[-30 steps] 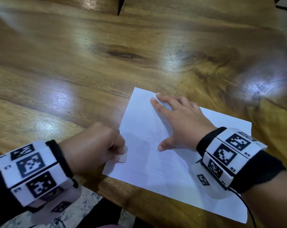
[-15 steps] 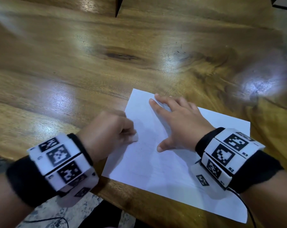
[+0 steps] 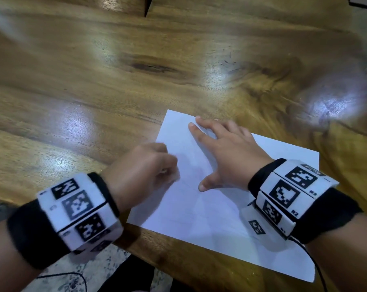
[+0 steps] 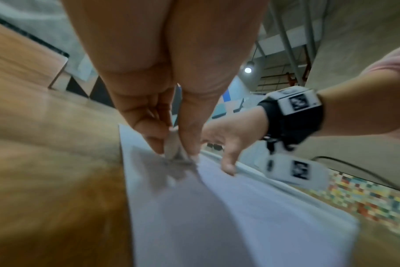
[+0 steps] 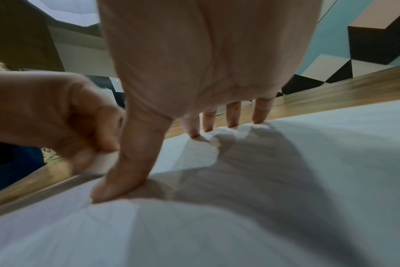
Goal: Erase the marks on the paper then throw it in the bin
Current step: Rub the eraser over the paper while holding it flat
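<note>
My left hand [image 3: 143, 171] was curled into a tight grip around a small white eraser [image 5: 102, 161], pinched between thumb and fingertips with its lower end down on the paper [image 3: 210, 216]. The hand sat at the sheet's left edge, blurred in the head view, and its shadow fell on the paper just below the eraser. My right hand [image 3: 227, 157] lay flat on the sheet with no grip at all, its fingers [image 5: 232, 115] spread and straight, their tips pressing near the far edge and the thumb splayed toward me, close beside the eraser. Under those fingertips the paper had buckled slightly. The white sheet lay at an angle on the wooden desk [image 3: 94, 91], near its front edge and right of centre, with faint pencil lines on it, too pale to read. Both wrists carried black bands with white marker blocks [image 3: 77, 209], and a thin cable ran from the right one.
</note>
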